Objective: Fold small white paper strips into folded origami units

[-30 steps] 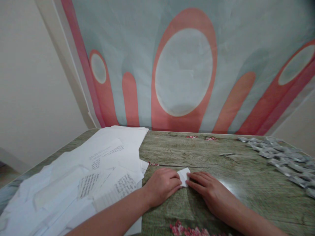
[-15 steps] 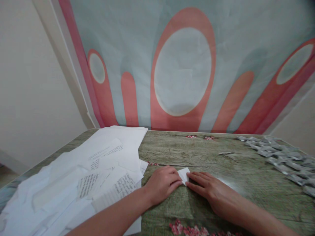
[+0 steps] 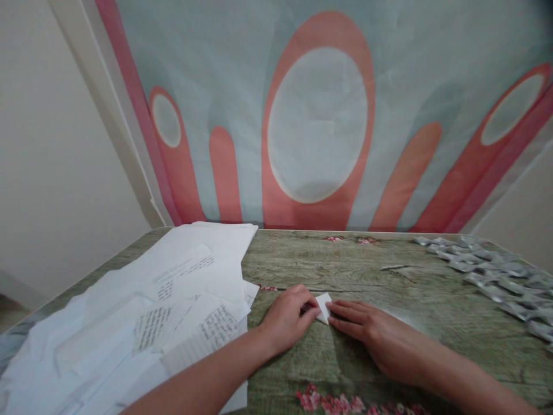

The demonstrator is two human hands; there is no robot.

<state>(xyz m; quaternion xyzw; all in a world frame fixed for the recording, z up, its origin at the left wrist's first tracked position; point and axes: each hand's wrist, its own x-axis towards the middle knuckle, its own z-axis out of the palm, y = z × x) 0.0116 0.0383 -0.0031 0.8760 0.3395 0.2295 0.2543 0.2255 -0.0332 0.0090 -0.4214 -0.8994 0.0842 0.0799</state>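
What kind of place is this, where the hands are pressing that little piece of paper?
Probably a room at home: a table with a wood-and-flower print cover, a big patterned fabric hung behind it, and loose handwritten sheets spread out.

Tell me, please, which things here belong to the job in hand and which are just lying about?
In hand: small white paper, touched by left hand and right hand.
Lying about: written sheets, grey pieces, both untouched.

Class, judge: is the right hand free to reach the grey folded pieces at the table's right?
Probably yes: only bare table lies between the right hand and the grey folded pieces.
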